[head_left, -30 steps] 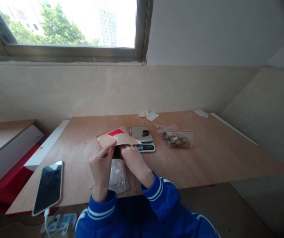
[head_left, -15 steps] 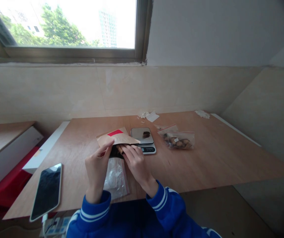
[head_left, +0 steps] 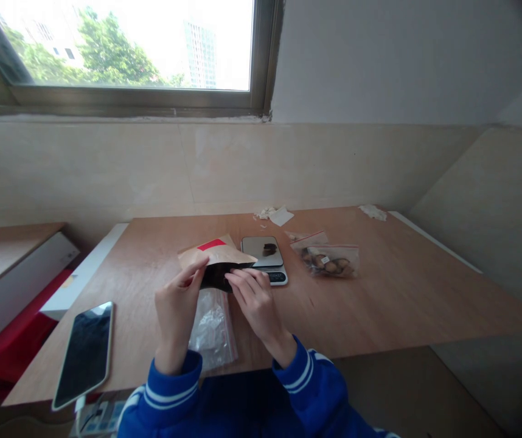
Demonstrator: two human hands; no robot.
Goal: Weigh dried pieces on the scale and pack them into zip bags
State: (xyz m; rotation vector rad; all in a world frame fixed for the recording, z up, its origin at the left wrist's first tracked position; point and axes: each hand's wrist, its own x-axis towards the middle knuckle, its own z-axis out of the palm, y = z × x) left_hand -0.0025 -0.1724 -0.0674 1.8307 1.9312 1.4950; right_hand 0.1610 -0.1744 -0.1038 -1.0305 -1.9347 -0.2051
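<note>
at frame centre, left hand (head_left: 176, 307) pinches the brown paper pouch with red label (head_left: 213, 254) by its open mouth; right hand (head_left: 255, 299) fingertips rest at the mouth, gripping nothing; small silver digital scale (head_left: 265, 258) just beside.

A phone (head_left: 81, 354) lies face up at the table's (head_left: 402, 292) left edge. Crumpled paper scraps (head_left: 274, 213) sit near the wall (below the window (head_left: 119, 55)).

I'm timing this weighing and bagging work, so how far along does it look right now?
Done: one zip bag of brown pieces lies filled right of the scale. In hand: the left hand holds a brown paper pouch open at its mouth, the right hand at the opening; one dark piece sits on the scale. Left: an empty clear bag lies beneath the hands.
</note>
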